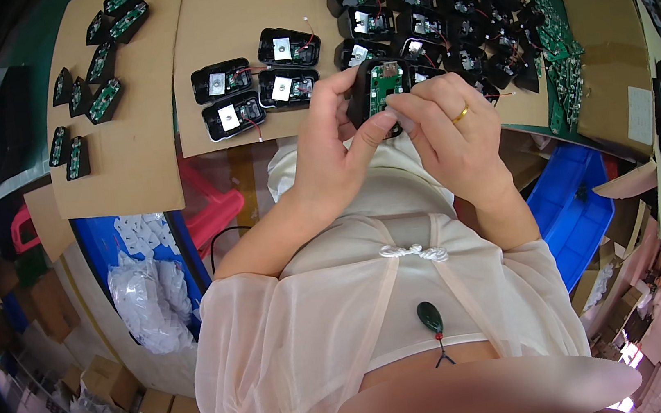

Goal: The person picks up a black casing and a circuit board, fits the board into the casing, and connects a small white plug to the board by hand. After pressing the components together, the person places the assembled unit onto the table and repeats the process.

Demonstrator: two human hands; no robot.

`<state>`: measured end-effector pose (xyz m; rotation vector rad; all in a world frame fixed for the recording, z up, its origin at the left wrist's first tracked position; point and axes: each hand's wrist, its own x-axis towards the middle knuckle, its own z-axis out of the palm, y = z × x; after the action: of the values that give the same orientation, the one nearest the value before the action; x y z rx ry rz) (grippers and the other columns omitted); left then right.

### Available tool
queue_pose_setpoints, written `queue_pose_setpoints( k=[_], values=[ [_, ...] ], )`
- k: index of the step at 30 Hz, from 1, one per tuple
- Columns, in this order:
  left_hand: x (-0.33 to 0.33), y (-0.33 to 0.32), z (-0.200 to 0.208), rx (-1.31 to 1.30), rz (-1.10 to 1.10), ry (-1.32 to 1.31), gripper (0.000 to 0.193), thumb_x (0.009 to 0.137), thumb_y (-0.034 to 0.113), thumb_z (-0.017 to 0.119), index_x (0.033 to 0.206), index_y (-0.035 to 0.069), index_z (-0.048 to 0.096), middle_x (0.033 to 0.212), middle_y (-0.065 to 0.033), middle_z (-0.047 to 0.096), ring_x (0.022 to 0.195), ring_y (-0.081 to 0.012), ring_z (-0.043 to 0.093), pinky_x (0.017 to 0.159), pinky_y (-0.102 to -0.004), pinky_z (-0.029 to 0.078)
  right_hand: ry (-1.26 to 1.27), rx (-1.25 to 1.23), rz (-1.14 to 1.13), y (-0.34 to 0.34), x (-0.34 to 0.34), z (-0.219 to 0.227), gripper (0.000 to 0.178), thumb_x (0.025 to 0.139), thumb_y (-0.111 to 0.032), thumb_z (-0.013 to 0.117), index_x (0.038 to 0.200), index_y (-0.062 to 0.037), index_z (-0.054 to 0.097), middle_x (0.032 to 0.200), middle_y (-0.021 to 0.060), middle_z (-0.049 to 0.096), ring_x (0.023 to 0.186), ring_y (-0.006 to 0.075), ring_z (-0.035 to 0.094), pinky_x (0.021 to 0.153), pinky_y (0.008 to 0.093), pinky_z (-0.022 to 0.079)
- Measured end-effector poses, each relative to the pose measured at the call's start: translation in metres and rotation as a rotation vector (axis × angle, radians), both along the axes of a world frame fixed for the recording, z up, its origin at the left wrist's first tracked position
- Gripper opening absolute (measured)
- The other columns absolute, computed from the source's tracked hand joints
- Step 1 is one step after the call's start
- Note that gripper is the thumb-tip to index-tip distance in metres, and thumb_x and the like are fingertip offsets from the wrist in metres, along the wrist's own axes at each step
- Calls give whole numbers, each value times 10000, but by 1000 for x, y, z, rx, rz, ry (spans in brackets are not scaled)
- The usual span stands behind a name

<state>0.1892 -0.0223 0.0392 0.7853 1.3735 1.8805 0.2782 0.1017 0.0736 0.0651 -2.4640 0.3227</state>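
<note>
Both of my hands hold one small black plastic casing (378, 85) with a green circuit board inside it, just above the table's near edge. My left hand (333, 150) grips the casing's left side, thumb up against its lower edge. My right hand (453, 127), a gold ring on one finger, closes on the right side, with fingertips pressing on the board. Three similar open casings (256, 83) with white pads and red wires lie on brown cardboard (258, 17) just left of my hands.
A heap of several black casings (447, 10) fills the table behind my hands. Green circuit boards (563, 54) lie at the right, small black parts (104, 77) on cardboard at the left. Below: a blue bin (574, 209), a bag of white pads (152, 298), a pink stool (212, 213).
</note>
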Motion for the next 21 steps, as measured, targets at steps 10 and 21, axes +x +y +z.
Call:
queue_pose_setpoints(
  k=[10, 21],
  values=[
    [-32, -6, 3, 23, 160, -196, 204, 885, 60, 435, 1065, -30, 403, 998, -151, 556, 816, -220, 608, 710, -304, 514, 70, -695, 42, -15, -2, -19, 483, 720, 18, 640, 1163, -13, 450, 957, 114, 494, 679, 124, 509, 537, 193, 420],
    [-125, -47, 5, -45, 428, -97, 241, 855, 100, 534, 1037, -29, 445, 917, -123, 584, 777, -207, 626, 667, -307, 532, -80, -700, -8, -9, 9, -30, 257, 785, 18, 571, 1040, 3, 543, 925, 104, 516, 680, 121, 498, 531, 198, 402]
  ],
)
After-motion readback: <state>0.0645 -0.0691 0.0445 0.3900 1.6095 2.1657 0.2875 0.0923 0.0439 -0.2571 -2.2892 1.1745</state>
